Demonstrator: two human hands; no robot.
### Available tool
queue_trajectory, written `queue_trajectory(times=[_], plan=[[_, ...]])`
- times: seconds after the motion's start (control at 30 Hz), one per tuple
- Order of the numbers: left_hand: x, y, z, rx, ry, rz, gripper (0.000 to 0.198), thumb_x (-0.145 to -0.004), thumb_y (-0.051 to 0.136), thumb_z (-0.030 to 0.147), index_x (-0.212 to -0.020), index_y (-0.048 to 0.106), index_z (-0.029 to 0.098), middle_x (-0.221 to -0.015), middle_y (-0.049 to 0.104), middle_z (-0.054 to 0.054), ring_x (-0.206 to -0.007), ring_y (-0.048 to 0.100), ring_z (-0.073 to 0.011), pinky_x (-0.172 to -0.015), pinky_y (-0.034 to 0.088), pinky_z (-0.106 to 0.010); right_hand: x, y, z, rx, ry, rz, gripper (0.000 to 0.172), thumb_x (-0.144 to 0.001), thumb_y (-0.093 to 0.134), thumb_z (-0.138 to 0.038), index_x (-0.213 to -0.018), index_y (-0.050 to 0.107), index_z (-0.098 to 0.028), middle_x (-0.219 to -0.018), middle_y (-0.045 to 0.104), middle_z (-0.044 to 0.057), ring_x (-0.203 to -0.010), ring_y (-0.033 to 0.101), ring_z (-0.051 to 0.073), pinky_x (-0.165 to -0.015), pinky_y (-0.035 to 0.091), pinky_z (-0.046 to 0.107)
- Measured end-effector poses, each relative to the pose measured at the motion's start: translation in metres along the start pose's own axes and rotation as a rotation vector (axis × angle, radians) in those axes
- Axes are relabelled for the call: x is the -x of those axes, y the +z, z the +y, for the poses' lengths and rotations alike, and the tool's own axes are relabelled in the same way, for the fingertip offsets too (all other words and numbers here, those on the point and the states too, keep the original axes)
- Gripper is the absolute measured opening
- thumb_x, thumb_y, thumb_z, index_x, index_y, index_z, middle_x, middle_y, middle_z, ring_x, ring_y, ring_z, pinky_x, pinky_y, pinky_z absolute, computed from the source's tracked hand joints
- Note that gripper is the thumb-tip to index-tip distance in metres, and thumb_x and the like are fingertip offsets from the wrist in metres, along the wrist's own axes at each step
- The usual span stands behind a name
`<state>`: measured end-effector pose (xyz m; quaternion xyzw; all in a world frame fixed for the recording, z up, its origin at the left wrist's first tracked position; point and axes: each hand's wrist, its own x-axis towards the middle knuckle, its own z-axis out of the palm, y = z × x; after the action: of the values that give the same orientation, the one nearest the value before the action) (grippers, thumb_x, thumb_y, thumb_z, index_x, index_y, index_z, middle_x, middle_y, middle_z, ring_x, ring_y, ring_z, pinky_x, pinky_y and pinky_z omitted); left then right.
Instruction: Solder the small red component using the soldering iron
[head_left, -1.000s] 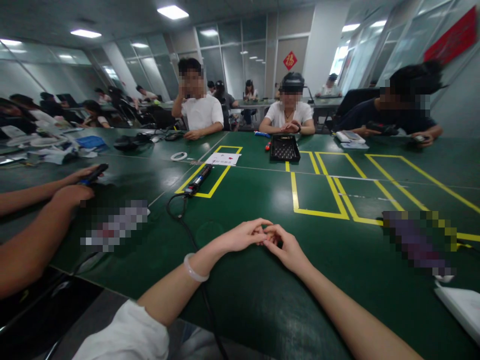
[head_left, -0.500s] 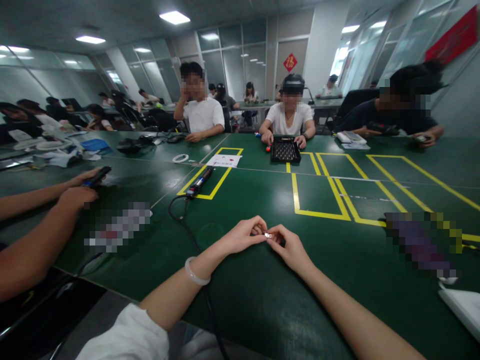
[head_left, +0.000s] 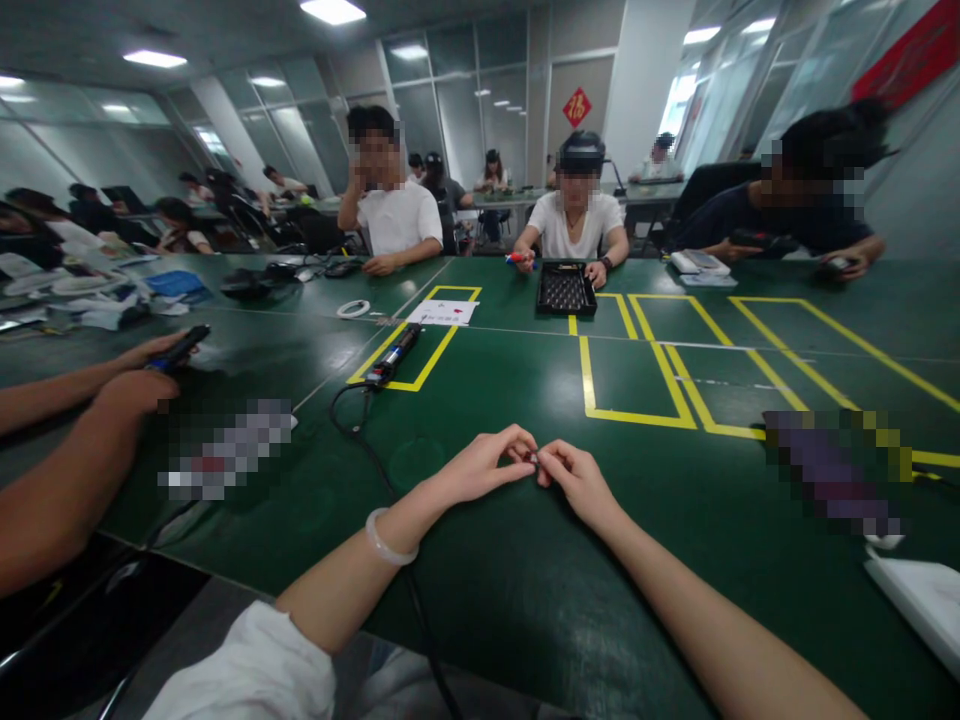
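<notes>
Just above the green table (head_left: pixel 480 560), my left hand (head_left: pixel 491 465) and my right hand (head_left: pixel 574 478) meet at the fingertips. Between them is a tiny shiny piece (head_left: pixel 534 460), too small and too covered by the fingers to name. Thumb and forefinger of my left hand pinch at its left side. My right hand's fingers are closed on it from the right. A pale bangle (head_left: pixel 390 540) circles my left wrist.
A black cable (head_left: pixel 375 460) runs from a dark cylindrical device (head_left: pixel 394 355) past my left forearm. Across the table, a person has a black tray (head_left: pixel 566 290). A neighbour's arm (head_left: pixel 90 450) reaches in from the left. Yellow tape (head_left: pixel 637 417) marks rectangles. A white object (head_left: pixel 915 600) lies right.
My hands stay together, and the right fingers have shifted around the small piece, which now shows less. Across the table, a person has raised a red-and-blue item beside the tray. The view has tilted slightly.
</notes>
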<state>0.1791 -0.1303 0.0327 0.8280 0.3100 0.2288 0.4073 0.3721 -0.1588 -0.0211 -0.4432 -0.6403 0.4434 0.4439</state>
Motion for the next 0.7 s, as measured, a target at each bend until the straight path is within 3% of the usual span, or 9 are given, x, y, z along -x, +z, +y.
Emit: queue_trajectory(times=[0.1,0.27,0.43,0.57,0.63,0.7], plan=[[0.000,0.000,0.001,-0.082,0.020,0.026,0.017,-0.089,0.056,0.030,-0.102,0.055,0.019,-0.094,0.065,-0.002,-0.089,0.063,-0.0144,-0.080,0.046,-0.025,0.000,0.000,0.001,-0.014,0.007,-0.016,0.035,-0.092,0.048,-0.048,-0.077,0.057,-0.018,-0.062,0.061,0.000,-0.059,0.056,0.013,-0.062,0.044,0.026],[0.000,0.000,-0.002,-0.111,-0.002,0.043,0.016,-0.091,0.054,0.032,-0.101,0.055,0.019,-0.095,0.066,-0.002,-0.090,0.063,-0.0149,-0.081,0.046,-0.025,0.003,0.005,0.001,-0.120,-0.019,0.015,0.030,-0.086,0.059,-0.045,-0.100,0.054,-0.019,-0.080,0.061,0.001,-0.069,0.057,0.014,-0.064,0.046,0.026],[0.000,-0.010,-0.003,-0.200,-0.046,0.001,0.028,-0.096,0.040,0.040,-0.098,0.060,0.020,-0.090,0.067,-0.002,-0.086,0.063,-0.0147,-0.080,0.045,-0.025,0.005,0.005,0.000,-0.055,-0.017,-0.022,0.024,-0.086,0.059,-0.041,-0.094,0.057,-0.018,-0.075,0.057,0.000,-0.067,0.054,0.014,-0.063,0.043,0.025],[-0.004,-0.055,-0.033,-0.423,-0.111,0.130,0.034,-0.095,0.038,0.044,-0.108,0.060,0.020,-0.108,0.064,-0.006,-0.101,0.059,-0.0189,-0.091,0.043,-0.030,0.005,0.005,-0.002,-0.035,0.002,-0.062,0.021,-0.088,0.058,-0.038,-0.093,0.058,-0.018,-0.071,0.054,-0.002,-0.062,0.050,0.012,-0.058,0.040,0.024],[-0.004,-0.092,-0.062,-0.629,-0.204,0.215,0.041,-0.091,0.046,0.045,-0.121,0.055,0.018,-0.124,0.057,-0.010,-0.115,0.052,-0.0236,-0.099,0.040,-0.035,0.005,0.006,-0.002,-0.021,0.002,-0.077,0.020,-0.087,0.059,-0.036,-0.094,0.058,-0.018,-0.071,0.053,-0.002,-0.061,0.049,0.011,-0.057,0.039,0.023],[-0.003,-0.133,-0.094,-0.824,-0.401,0.308,0.053,-0.086,0.055,0.044,-0.130,0.049,0.015,-0.135,0.048,-0.015,-0.124,0.045,-0.0288,-0.102,0.037,-0.040,0.005,0.007,-0.001,-0.007,0.002,-0.081,0.018,-0.087,0.059,-0.034,-0.096,0.059,-0.018,-0.073,0.055,-0.002,-0.064,0.050,0.012,-0.059,0.040,0.023]])
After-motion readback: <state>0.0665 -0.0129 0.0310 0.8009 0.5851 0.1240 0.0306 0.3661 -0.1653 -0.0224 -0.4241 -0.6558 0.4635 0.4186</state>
